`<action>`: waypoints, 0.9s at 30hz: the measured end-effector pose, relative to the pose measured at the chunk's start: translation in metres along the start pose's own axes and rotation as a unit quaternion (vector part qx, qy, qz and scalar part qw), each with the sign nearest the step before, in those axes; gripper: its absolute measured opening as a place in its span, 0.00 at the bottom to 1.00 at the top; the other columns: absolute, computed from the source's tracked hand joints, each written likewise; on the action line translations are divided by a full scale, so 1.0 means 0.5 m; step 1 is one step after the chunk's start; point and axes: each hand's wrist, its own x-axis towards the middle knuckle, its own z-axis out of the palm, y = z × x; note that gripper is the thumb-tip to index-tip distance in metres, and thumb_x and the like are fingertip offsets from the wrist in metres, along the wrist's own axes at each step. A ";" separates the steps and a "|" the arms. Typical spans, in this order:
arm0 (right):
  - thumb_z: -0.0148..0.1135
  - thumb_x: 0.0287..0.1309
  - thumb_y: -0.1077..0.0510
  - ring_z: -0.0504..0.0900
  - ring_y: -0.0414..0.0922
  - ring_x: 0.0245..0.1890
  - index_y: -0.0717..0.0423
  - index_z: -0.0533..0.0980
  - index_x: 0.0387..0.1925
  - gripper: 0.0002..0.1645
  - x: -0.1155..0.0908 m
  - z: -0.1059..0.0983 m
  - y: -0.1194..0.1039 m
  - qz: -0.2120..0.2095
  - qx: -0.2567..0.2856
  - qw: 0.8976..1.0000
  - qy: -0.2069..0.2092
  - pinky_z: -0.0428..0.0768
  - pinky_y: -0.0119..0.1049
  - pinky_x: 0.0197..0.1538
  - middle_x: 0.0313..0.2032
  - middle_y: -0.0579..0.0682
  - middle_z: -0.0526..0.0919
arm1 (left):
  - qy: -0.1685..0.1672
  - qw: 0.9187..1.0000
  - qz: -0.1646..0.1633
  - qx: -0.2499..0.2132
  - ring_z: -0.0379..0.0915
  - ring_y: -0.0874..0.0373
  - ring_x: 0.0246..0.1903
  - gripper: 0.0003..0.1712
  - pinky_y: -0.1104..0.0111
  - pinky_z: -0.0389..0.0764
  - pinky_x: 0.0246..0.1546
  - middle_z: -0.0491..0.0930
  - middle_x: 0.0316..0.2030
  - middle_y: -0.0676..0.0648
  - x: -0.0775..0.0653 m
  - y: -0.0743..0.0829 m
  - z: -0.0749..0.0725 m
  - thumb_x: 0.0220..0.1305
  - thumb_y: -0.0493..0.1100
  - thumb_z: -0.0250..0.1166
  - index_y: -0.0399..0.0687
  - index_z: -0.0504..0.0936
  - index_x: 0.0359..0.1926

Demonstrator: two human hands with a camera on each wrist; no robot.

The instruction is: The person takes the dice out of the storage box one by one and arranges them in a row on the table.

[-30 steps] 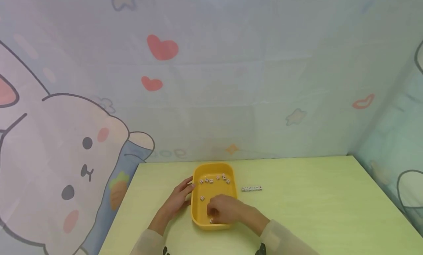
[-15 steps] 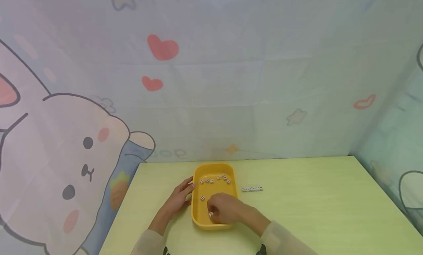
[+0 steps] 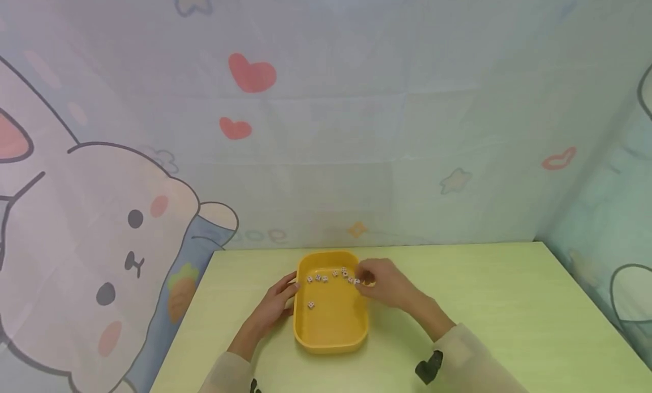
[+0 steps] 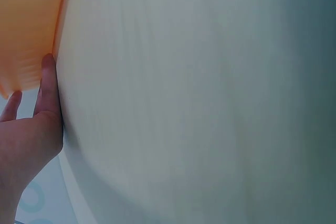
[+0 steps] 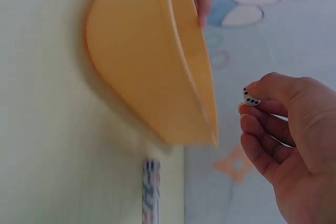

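A yellow tray (image 3: 331, 347) stands on the table with several white dice (image 3: 325, 279) near its far end and a lone die (image 3: 311, 305) left of its middle. My left hand (image 3: 275, 305) rests against the tray's left wall, its extended fingers touching the side; the left wrist view shows that hand (image 4: 37, 124) at the tray wall (image 4: 31, 30). Between thumb and forefinger my right hand (image 3: 384, 282) pinches a die (image 5: 251, 98), up at the tray's right rim. In the right wrist view a row of dice (image 5: 151, 190) lies on the table beside the tray.
The light green table (image 3: 509, 314) extends to the right of the tray. Behind it hangs a pale curtain (image 3: 407, 127) printed with hearts, stars and a large rabbit. In the head view the right hand hides the row of dice.
My right hand has picked up a die from the tray's near end, then moved up and right with it to the right rim. The left hand and tray have stayed put.
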 end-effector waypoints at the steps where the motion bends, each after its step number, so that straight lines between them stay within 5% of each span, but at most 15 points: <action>1: 0.69 0.58 0.57 0.76 0.34 0.32 0.43 0.79 0.33 0.06 -0.004 -0.011 0.015 0.011 -0.003 1.000 0.005 0.79 0.31 0.38 0.30 0.34 0.79 | 0.000 1.000 0.000 0.000 0.62 0.43 0.68 0.33 0.58 0.80 0.52 0.63 0.71 0.39 0.000 0.000 0.000 0.76 0.52 0.53 0.52 0.57 0.76; 11: 0.66 0.59 0.60 0.76 0.39 0.31 0.49 0.80 0.34 0.02 -0.073 -0.075 0.141 0.100 -0.010 0.995 0.007 0.78 0.35 0.36 0.30 0.37 0.79 | -0.006 1.000 0.002 0.007 0.61 0.42 0.68 0.32 0.58 0.80 0.52 0.61 0.72 0.40 -0.003 -0.004 -0.003 0.77 0.53 0.52 0.54 0.58 0.76; 27: 0.65 0.55 0.69 0.73 0.38 0.31 0.53 0.81 0.32 0.08 -0.120 -0.041 0.218 0.065 -0.024 0.997 -0.013 0.76 0.33 0.34 0.30 0.42 0.80 | -0.005 1.000 -0.004 0.013 0.61 0.44 0.68 0.33 0.59 0.80 0.53 0.60 0.73 0.41 -0.001 -0.003 -0.006 0.76 0.55 0.52 0.56 0.57 0.76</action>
